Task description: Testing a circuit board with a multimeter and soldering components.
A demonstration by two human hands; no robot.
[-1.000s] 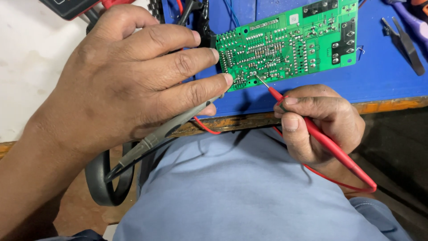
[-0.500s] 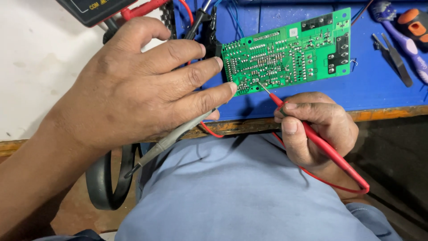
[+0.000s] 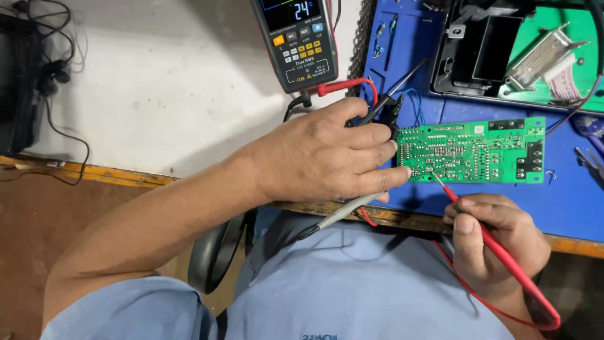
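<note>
Head view, surface: a white worktop (image 3: 170, 94) on the left, a blue mat (image 3: 566, 208) on the right, a wooden edge along the front.
Circuit board (image 3: 472, 151): green, flat on the blue mat.
Left hand (image 3: 321, 157): fingers pressed together, holding the board's left edge; a grey probe (image 3: 343, 213) runs out under them.
Right hand (image 3: 494, 242): pinching a red probe (image 3: 503, 258), its tip on the board.
Multimeter (image 3: 294, 38): on the worktop, above the left hand.
Room: brown floor (image 3: 38, 214) below the bench.
</note>
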